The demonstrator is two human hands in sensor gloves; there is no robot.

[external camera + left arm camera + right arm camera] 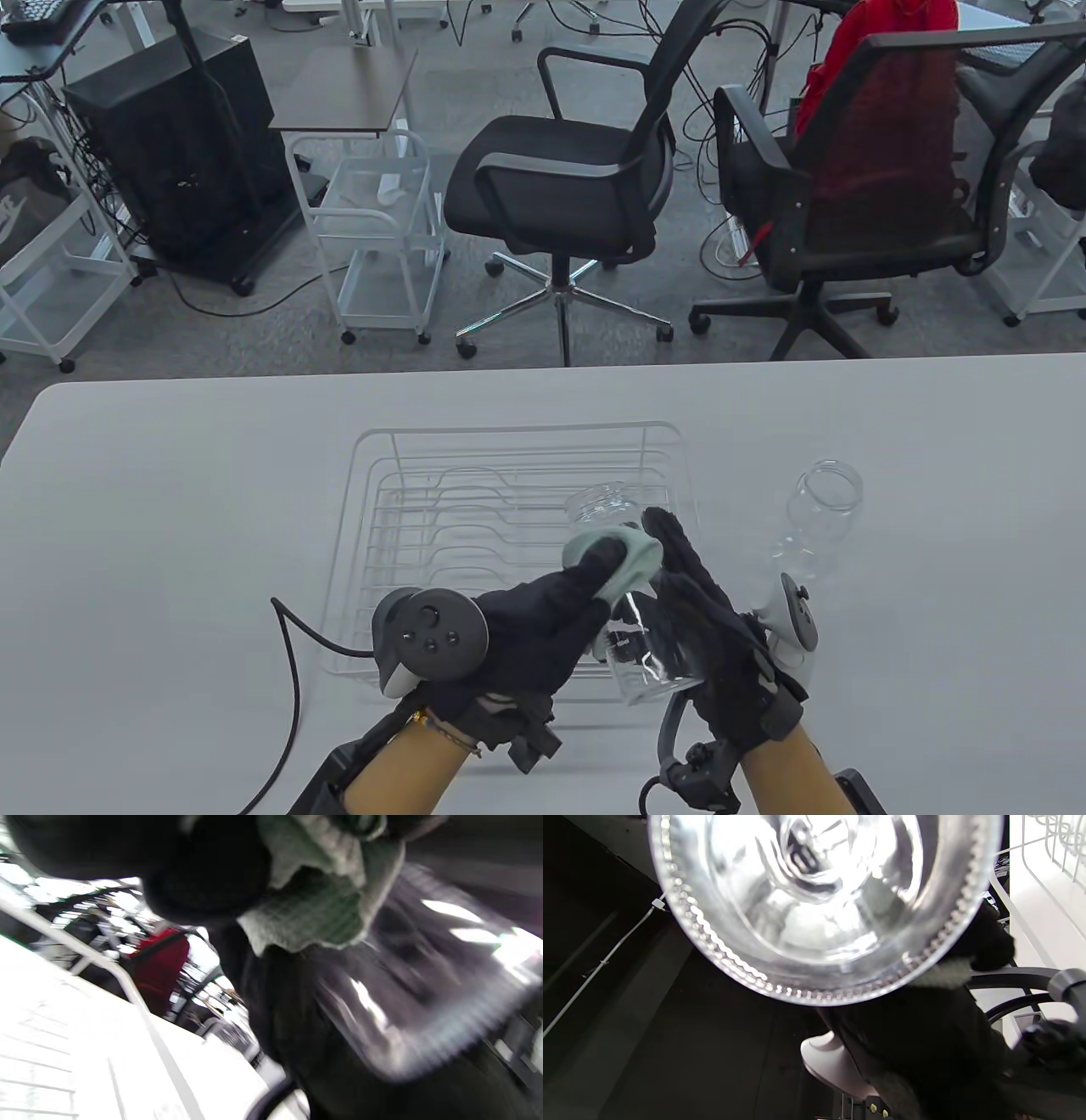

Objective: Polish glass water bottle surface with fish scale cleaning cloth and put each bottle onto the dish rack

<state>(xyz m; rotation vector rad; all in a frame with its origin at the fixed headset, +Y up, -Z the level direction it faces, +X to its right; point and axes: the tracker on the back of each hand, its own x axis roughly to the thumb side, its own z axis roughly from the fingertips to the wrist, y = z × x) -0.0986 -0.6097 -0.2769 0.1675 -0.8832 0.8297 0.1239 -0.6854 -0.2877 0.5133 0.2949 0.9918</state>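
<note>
Bottles: 2 | right hand (pixel 721 628) fingers grip one bottle (pixel 632 632) | left hand (pixel 530 624) fingers pinch cloth (pixel 615 556) | rack (pixel 509 441): 1

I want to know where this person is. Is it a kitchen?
Probably not; it looks like an office or lab. Behind the white table stand black swivel chairs, wheeled white carts and loose cables on a grey carpet.

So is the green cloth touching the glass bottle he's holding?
Touching. In the table view the left hand presses the green cloth against the held bottle; the left wrist view shows the cloth lying on the glass.
</note>
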